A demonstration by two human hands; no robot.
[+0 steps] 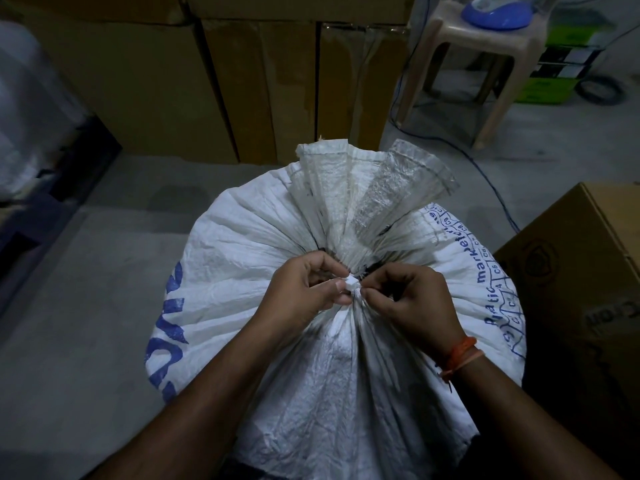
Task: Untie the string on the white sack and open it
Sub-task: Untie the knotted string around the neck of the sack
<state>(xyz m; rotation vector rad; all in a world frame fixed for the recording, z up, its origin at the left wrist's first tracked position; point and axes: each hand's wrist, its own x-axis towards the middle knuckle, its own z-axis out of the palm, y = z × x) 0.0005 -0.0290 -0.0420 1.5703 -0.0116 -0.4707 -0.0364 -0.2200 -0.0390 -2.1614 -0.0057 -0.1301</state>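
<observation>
A crinkled woven-plastic white sack (332, 358) with blue print stands on the grey floor, its neck gathered into pleats and fanned above; the left hand (304, 289) and right hand (412, 299) each pinch the small white string (352, 283) knot between fingertips; the string's ends are hidden; one orange thread band (459, 356) circles the right wrist

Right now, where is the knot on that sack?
In the head view, centre frame: the string knot sits at the white sack's gathered neck, pinched between both hands.
</observation>
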